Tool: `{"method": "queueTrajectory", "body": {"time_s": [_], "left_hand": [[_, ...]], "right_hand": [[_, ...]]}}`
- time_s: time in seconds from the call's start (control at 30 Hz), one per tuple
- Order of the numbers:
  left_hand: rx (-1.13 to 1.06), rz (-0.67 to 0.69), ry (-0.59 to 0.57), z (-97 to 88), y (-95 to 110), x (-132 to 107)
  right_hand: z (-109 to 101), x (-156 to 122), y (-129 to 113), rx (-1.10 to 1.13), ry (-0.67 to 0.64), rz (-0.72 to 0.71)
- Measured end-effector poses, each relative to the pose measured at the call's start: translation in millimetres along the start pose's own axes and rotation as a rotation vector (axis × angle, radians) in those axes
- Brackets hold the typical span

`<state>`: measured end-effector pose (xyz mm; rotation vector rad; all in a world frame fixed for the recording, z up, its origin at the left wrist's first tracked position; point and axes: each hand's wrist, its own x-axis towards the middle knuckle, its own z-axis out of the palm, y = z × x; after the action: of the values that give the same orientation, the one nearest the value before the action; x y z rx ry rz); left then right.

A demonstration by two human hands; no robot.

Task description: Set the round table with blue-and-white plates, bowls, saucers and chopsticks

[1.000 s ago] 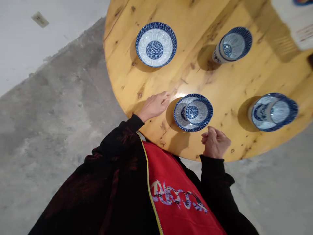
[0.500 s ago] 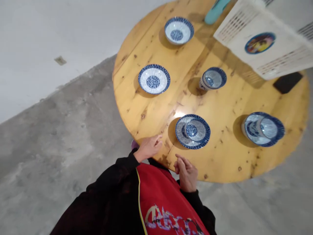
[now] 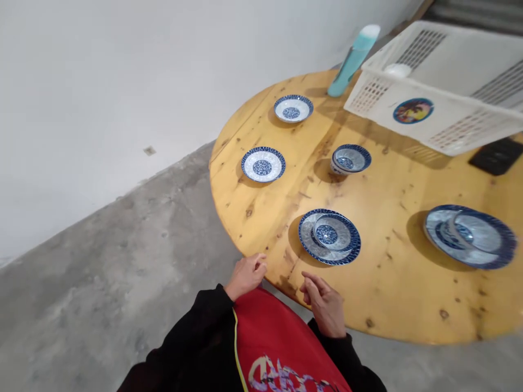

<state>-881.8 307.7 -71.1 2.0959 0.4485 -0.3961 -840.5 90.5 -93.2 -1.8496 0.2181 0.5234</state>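
Observation:
My left hand (image 3: 247,276) rests at the near table edge, fingers loosely bent and slightly apart, with nothing in it. My right hand (image 3: 326,307) hovers by the same edge, index finger partly stretched and the others curled, also holding nothing. Just beyond both hands sits a blue-and-white plate (image 3: 307,234) bearing a small bowl (image 3: 327,235). To the right, a similar larger dish (image 3: 500,242) has a smaller bowl (image 3: 463,231) inside it. Farther off are a patterned plate (image 3: 262,165), a shallow bowl (image 3: 293,109) and what look like nested bowls (image 3: 350,159).
The round wooden table (image 3: 388,294) carries a white plastic basket (image 3: 453,117) at the back right. Beside the basket stands a turquoise bottle (image 3: 351,62) with a white top. A flat black object (image 3: 496,156) lies near it. A white wall (image 3: 102,81) rises at the left.
The head camera has tilted up, bringing more of the basket and bottle into view. The hands keep nearly the same pose by the table edge, and the dishes appear unmoved on the table.

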Motion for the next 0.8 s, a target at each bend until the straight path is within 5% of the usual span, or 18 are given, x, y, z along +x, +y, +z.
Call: {"method": "queueTrajectory", "body": {"time_s": [0.17,0.37,0.63,0.8], "left_hand": [[0.031,-0.030,0.006,22.9,4,-23],[-0.016,-0.094,0.046,34.0,-6,-57],[-0.148,-0.101,0.163,12.8,-34,-51],[-0.191,-0.082,0.164,-33.2,-64,-41]], "right_hand": [[-10,-4,20,-0.035,-0.048,-0.019],[9,-3,27,-0.135,-0.239,-0.067],[42,1,13,-0.245,-0.353,-0.210],[94,13,-5,-0.222,-0.341,-0.214]]}}
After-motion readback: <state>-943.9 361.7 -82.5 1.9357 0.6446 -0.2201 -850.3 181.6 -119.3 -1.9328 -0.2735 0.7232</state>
